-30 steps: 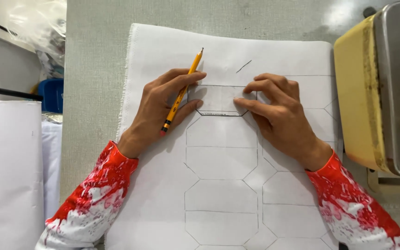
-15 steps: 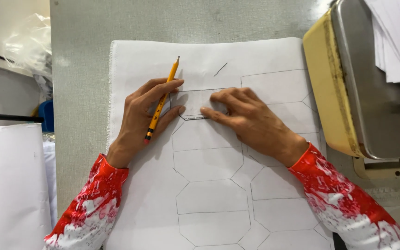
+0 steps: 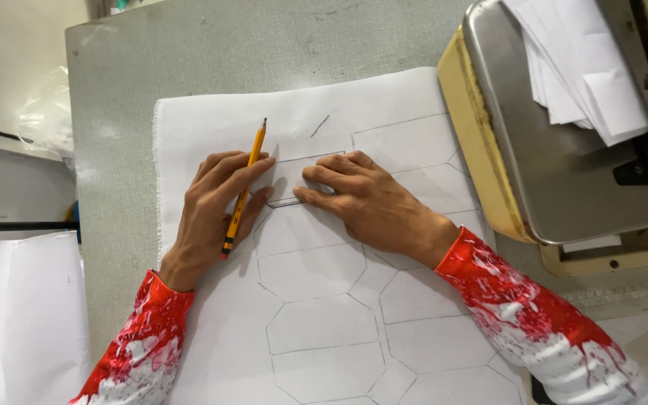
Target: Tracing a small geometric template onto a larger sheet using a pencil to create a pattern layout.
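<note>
A white fabric sheet (image 3: 316, 315) with several pencilled octagon outlines lies on the grey table (image 3: 211, 52). A small white octagon template (image 3: 294, 178) rests near the sheet's upper middle. My left hand (image 3: 215, 210) holds a yellow pencil (image 3: 242, 191) between its fingers, tip pointing away from me, with the fingertips touching the template's left edge. My right hand (image 3: 373, 202) lies flat on the fabric, its fingers pressing the template's right side.
A metal sewing-machine bed (image 3: 556, 157) on a yellowish base (image 3: 474, 142) stands at the right, with a stack of white cut pieces (image 3: 579, 67) on it. A white fabric roll (image 3: 35, 315) sits at lower left. A clear plastic bag (image 3: 46, 112) lies off the table's left edge.
The view has shifted, so the sheet and hands sit lower and more to the left. Both hands stay on the template; the right fingers slid slightly over it.
</note>
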